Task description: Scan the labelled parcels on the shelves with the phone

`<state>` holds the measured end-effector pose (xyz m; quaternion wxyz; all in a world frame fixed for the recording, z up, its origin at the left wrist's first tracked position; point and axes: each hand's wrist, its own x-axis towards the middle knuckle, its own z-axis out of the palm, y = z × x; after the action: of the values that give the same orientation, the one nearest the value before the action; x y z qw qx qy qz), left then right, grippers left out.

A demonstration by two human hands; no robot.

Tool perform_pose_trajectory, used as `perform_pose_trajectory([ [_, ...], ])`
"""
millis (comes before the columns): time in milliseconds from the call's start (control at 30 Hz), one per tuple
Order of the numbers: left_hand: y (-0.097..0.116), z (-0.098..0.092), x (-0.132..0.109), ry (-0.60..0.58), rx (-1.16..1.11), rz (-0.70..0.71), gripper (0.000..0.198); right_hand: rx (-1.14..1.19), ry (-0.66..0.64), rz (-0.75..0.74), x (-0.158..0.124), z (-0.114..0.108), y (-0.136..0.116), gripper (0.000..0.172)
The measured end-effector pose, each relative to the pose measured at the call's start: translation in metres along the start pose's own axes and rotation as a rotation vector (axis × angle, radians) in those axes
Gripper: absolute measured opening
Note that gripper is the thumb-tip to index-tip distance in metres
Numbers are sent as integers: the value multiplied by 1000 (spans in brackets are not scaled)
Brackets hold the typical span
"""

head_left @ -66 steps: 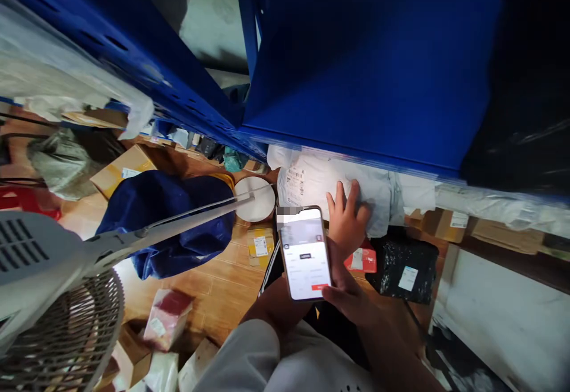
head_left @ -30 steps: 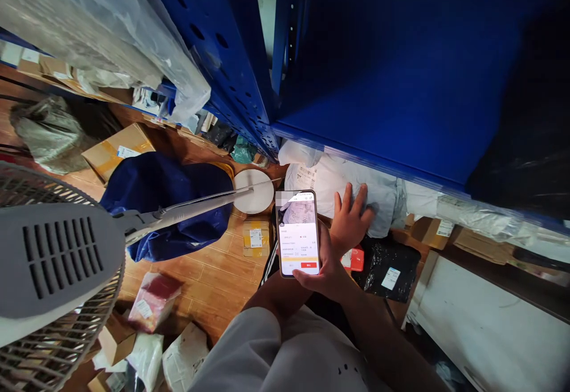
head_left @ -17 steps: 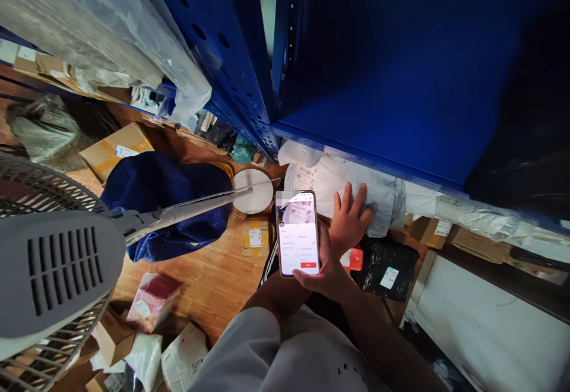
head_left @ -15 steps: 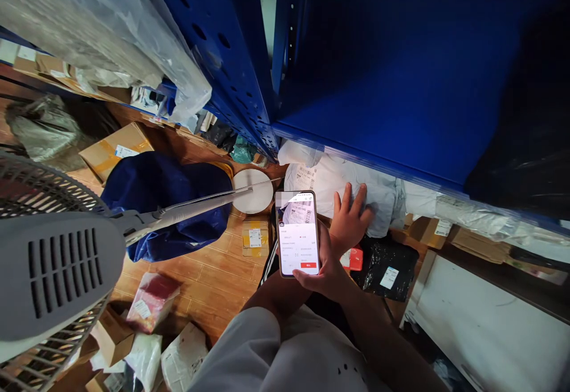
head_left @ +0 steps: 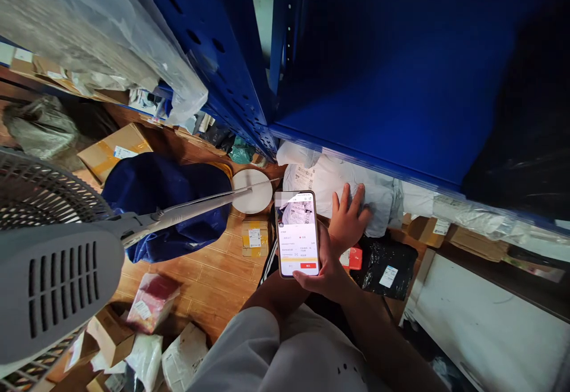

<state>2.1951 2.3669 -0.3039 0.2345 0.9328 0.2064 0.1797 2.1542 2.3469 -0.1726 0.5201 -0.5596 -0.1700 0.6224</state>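
My right hand point(head_left: 327, 267) is wrapped round a smartphone point(head_left: 297, 243), held upright with its screen facing me. The screen has a camera picture of a barcode label at the top, a white form below and a red button. My left arm passes beneath the right one. With fingers spread, my left hand point(head_left: 350, 218) lies on a white plastic-wrapped parcel point(head_left: 327, 181) at the shelf's foot. A printed barcode label point(head_left: 305, 173) shows on that parcel, just beyond the phone's top edge.
Blue metal shelving point(head_left: 378, 83) rises in front. A grey fan point(head_left: 66, 285) fills the left side, near a blue cloth bundle point(head_left: 178, 202). A black parcel point(head_left: 387, 267) and a white board point(head_left: 490, 321) are at right. Boxes, including a pink-red one point(head_left: 154, 300), lie on the wooden floor.
On the phone screen, more text and a yellow band have appeared above the red button. Both hands stay almost in place, and the view has shifted very slightly.
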Motion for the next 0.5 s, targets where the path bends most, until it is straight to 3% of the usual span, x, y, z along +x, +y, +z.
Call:
perform_pose_trajectory([
  [267,1,-3,3,-27,-35,-18,9,46,-6,29,-4,-4,-5,119],
  [500,2,-7,4,-101,-72,-59,19,148,-56,44,-7,-7,-11,114],
])
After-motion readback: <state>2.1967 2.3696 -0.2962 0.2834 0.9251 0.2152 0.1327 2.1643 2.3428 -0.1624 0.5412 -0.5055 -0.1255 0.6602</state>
